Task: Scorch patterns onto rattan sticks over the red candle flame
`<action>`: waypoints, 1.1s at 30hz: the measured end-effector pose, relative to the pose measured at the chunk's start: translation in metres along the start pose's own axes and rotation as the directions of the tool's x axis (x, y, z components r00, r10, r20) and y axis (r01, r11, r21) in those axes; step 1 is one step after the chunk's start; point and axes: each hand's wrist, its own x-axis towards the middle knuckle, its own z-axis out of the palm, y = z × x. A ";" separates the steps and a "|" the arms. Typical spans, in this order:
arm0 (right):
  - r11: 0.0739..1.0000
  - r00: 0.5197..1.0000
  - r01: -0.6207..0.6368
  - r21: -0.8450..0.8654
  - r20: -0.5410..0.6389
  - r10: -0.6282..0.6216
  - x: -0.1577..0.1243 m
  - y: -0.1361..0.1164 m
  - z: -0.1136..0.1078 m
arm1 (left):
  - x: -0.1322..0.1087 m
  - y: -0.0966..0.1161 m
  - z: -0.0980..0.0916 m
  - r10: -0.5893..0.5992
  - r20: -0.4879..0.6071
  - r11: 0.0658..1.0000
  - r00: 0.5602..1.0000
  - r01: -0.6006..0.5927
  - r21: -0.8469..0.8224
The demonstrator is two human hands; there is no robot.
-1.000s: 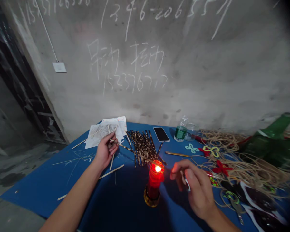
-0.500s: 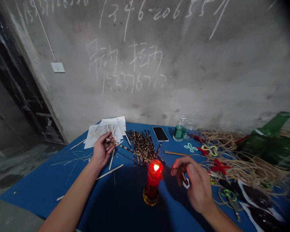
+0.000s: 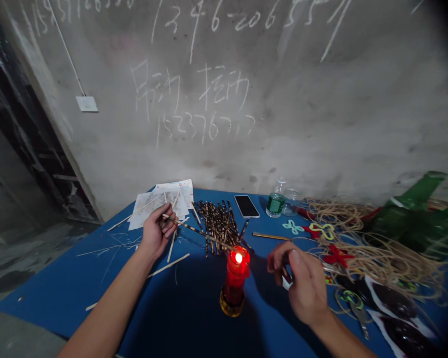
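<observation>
left fingers pinch a stick over a blue table, chalked wall behind, right fingers' hold unclear.

The head camera is worn high above the near side of the table, facing forward and down toward the wall behind the far edge. The view is wide and near: it covers the near left corner, with the left hand and right hand ahead of the lens.

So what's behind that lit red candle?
Behind the red candle lie a pile of banded sticks and, farther back, a phone. Whatever the candle's body hides can't be seen.
</observation>
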 end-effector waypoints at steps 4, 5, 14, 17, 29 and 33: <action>0.954 1.000 -0.003 -0.301 0.026 0.011 0.004 0.001 -0.001 | 0.000 0.000 0.000 0.013 0.001 1.000 1.000 -0.012 -0.008; 0.927 0.999 -0.005 -0.375 0.042 0.022 0.005 0.002 0.000 | 0.000 0.000 0.000 0.006 0.003 1.000 1.000 -0.006 -0.008; 0.867 0.980 -0.114 -0.484 0.091 0.179 0.009 0.013 0.005 | -0.005 0.000 0.008 -0.016 -0.001 1.000 1.000 0.016 0.020; 0.845 0.948 -0.135 -0.518 0.180 0.261 0.011 0.015 0.006 | -0.007 -0.001 0.010 -0.015 0.004 0.999 1.000 0.014 0.033; 0.800 0.801 -0.071 -0.596 0.444 0.402 0.006 0.017 0.009 | -0.014 -0.007 0.016 -0.072 0.113 0.989 0.991 0.056 0.139; 0.780 0.783 -0.018 -0.626 0.476 0.400 0.002 0.019 0.009 | -0.018 -0.011 0.019 -0.060 0.171 0.982 0.984 0.027 0.188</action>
